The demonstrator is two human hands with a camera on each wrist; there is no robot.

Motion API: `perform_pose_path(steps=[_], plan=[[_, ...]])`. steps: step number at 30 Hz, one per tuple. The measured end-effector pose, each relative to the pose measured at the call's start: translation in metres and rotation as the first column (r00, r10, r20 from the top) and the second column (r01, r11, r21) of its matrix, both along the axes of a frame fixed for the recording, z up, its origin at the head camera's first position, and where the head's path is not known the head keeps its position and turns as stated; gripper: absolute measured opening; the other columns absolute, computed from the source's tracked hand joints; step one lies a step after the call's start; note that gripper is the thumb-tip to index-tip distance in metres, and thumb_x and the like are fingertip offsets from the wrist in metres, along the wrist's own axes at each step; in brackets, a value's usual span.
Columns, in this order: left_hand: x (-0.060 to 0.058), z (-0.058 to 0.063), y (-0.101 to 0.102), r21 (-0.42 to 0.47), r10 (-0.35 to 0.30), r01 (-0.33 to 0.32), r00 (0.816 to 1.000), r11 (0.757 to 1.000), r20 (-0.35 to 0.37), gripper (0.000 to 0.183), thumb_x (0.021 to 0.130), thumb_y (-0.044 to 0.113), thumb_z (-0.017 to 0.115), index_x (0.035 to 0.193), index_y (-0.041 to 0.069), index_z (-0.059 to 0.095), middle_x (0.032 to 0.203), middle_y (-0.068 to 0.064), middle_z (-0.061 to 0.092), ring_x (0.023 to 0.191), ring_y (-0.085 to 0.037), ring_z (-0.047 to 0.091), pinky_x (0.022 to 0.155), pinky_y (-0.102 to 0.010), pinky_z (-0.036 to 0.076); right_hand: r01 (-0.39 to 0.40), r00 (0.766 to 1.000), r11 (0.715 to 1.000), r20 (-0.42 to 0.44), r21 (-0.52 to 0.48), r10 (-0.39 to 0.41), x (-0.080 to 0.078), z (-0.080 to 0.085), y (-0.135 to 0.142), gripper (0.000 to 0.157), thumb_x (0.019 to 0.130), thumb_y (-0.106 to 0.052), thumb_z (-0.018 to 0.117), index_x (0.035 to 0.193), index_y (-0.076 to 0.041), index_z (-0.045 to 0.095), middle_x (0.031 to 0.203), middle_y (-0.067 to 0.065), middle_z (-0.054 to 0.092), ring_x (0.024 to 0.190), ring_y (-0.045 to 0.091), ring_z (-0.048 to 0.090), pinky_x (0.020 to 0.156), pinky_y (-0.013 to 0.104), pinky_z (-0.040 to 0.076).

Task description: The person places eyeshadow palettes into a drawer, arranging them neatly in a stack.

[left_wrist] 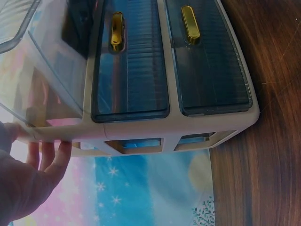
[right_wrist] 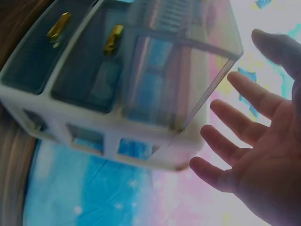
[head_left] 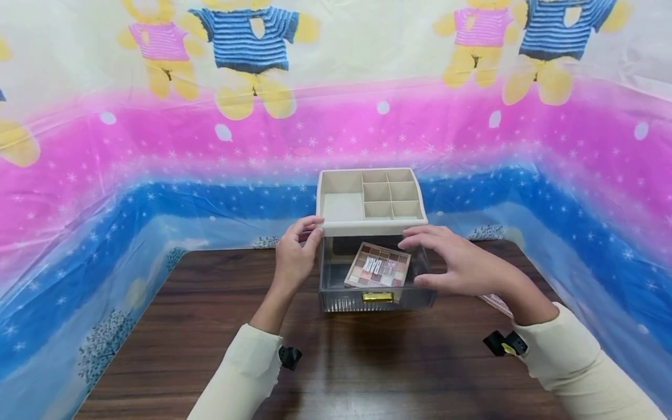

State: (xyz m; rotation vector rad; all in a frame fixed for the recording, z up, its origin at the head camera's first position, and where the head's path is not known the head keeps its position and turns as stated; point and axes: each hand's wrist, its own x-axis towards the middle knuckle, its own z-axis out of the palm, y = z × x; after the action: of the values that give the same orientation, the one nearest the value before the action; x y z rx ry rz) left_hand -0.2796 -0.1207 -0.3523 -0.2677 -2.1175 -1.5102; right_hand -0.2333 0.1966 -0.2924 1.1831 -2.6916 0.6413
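A cream cosmetic organizer (head_left: 373, 228) stands on the table with its clear top drawer (head_left: 346, 297) pulled out. Inside that drawer lies an eyeshadow palette (head_left: 379, 265), tilted. My left hand (head_left: 297, 252) holds the organizer's upper left side; in the left wrist view its fingers (left_wrist: 57, 162) bend against the cream frame. My right hand (head_left: 462, 259) hovers by the drawer's right side with thumb and fingers spread. Seen from the right wrist, the fingers (right_wrist: 254, 99) are apart from one another and nothing lies in the palm.
Two lower dark drawers with gold handles (left_wrist: 190, 23) are closed. The organizer's top has several compartments (head_left: 378, 192). A pinkish flat thing (head_left: 497, 303) lies partly hidden beneath the right forearm. A printed cloth (head_left: 252, 198) hangs behind the brown wooden table (head_left: 220, 303).
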Motion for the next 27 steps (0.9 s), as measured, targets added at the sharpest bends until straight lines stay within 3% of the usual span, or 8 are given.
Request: perform_pose_path(steps=[8,13,17,20,24,27], plan=[[0.0,0.0,0.0,-0.004,0.004,-0.004,1.0,1.0,0.008,0.02,0.099,0.016,0.067,0.118,0.012,0.072,0.116,-0.017,0.071,0.107,-0.033,0.07,0.096,-0.048,0.058,0.152,0.988,0.987,-0.005,-0.046,-0.152,0.002,-0.034,0.048,0.048,0.093,-0.025,0.074,0.137,-0.012,0.059,0.146,0.014,0.055,0.132,0.039,0.053,0.104,0.061,0.047],[0.001,0.0,0.0,-0.005,0.008,-0.008,1.0,1.0,0.003,0.02,0.099,0.016,0.066,0.117,0.012,0.072,0.116,-0.017,0.071,0.106,-0.033,0.07,0.096,-0.048,0.058,0.238,0.971,0.971,0.037,-0.004,-0.238,0.005,-0.057,0.075,0.052,0.092,-0.026,0.074,0.138,-0.007,0.057,0.143,0.02,0.056,0.121,0.038,0.06,0.1,0.061,0.049],[0.0,0.0,0.0,-0.009,0.009,-0.009,1.0,1.0,-0.003,0.02,0.099,0.016,0.067,0.117,0.012,0.072,0.116,-0.017,0.071,0.106,-0.034,0.07,0.096,-0.049,0.058,0.283,0.955,0.957,0.073,0.056,-0.287,0.008,-0.077,0.097,0.055,0.091,-0.03,0.076,0.135,-0.003,0.058,0.136,0.023,0.06,0.126,0.047,0.056,0.101,0.065,0.047],[0.001,0.0,0.0,-0.011,0.01,-0.01,1.0,1.0,-0.003,0.02,0.099,0.016,0.067,0.118,0.012,0.072,0.116,-0.018,0.071,0.106,-0.035,0.07,0.096,-0.049,0.057,0.35,0.923,0.922,0.108,0.164,-0.369,0.01,-0.091,0.114,0.063,0.087,-0.037,0.078,0.134,-0.001,0.058,0.134,0.028,0.059,0.119,0.052,0.058,0.091,0.066,0.051],[0.002,0.001,0.0,-0.007,0.012,-0.012,1.0,1.0,-0.003,0.02,0.099,0.015,0.066,0.118,0.012,0.072,0.115,-0.017,0.071,0.106,-0.035,0.069,0.097,-0.049,0.057,0.43,0.85,0.845,0.171,0.317,-0.498,0.014,-0.106,0.137,0.074,0.082,-0.047,0.08,0.133,0.001,0.056,0.127,0.029,0.06,0.104,0.048,0.063,0.072,0.059,0.053],[0.003,0.003,0.0,-0.005,0.015,-0.015,1.0,1.0,-0.007,0.02,0.099,0.015,0.066,0.118,0.012,0.072,0.114,-0.017,0.071,0.106,-0.035,0.069,0.097,-0.049,0.057,0.465,0.807,0.805,0.198,0.369,-0.557,0.014,-0.116,0.149,0.078,0.08,-0.054,0.08,0.131,0.0,0.056,0.122,0.027,0.06,0.099,0.044,0.062,0.065,0.053,0.049]])
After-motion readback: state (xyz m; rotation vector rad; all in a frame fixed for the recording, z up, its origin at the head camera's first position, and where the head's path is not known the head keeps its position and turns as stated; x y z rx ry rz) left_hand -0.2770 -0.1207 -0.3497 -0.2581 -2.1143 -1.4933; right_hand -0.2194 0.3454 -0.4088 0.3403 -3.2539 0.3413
